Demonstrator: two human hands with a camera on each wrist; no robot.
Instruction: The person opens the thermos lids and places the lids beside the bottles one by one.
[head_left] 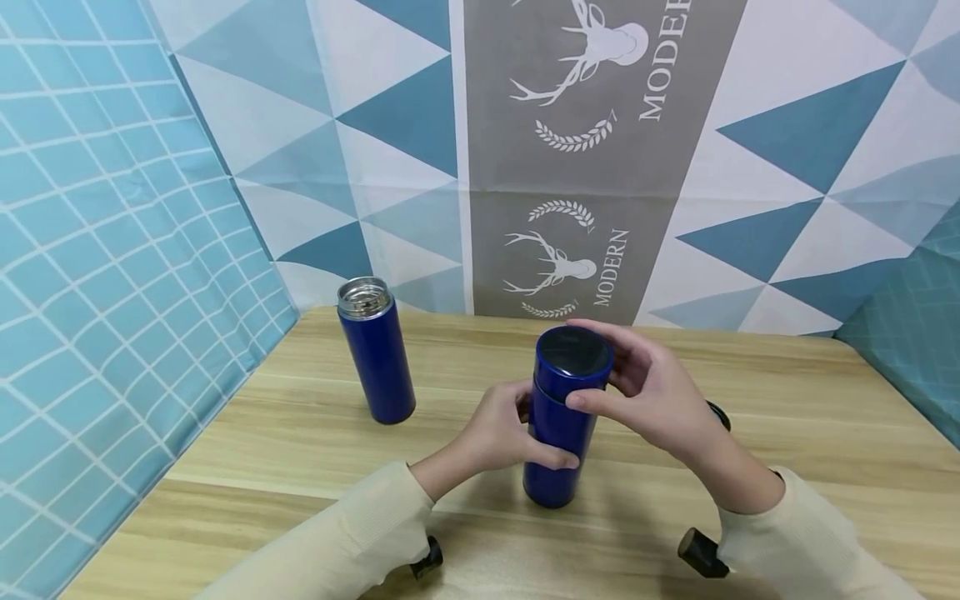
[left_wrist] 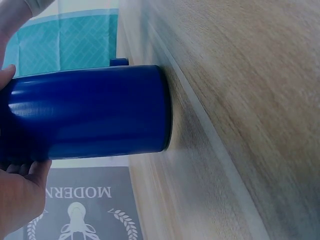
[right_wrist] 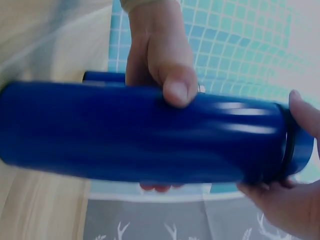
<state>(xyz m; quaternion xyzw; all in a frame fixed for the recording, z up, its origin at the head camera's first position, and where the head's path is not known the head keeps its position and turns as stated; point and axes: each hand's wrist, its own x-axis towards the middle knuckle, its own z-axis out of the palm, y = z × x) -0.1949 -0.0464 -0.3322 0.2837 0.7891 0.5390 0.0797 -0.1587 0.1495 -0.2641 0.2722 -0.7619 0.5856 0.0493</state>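
A dark blue thermos bottle (head_left: pixel 553 454) stands on the wooden table in front of me. Its lid (head_left: pixel 573 354), blue with a black top, sits over the mouth, and a dark line (right_wrist: pixel 289 145) parts it from the body. My left hand (head_left: pixel 502 429) grips the body from the left, thumb across the front. Around the lid, my right hand (head_left: pixel 645 387) curls its fingers behind and lays the thumb on the near side by the seam. To the left, a second blue thermos (head_left: pixel 378 358) stands lidless, its steel threaded neck (head_left: pixel 364 297) bare.
A dark rounded thing (head_left: pixel 719 414) lies behind my right wrist, mostly hidden. In the left wrist view a small blue piece (left_wrist: pixel 119 62) shows past the bottle. The wooden table (head_left: pixel 300 500) meets a patterned cloth (head_left: pixel 405 167) at the back and a blue checked one (head_left: pixel 97 250) at left.
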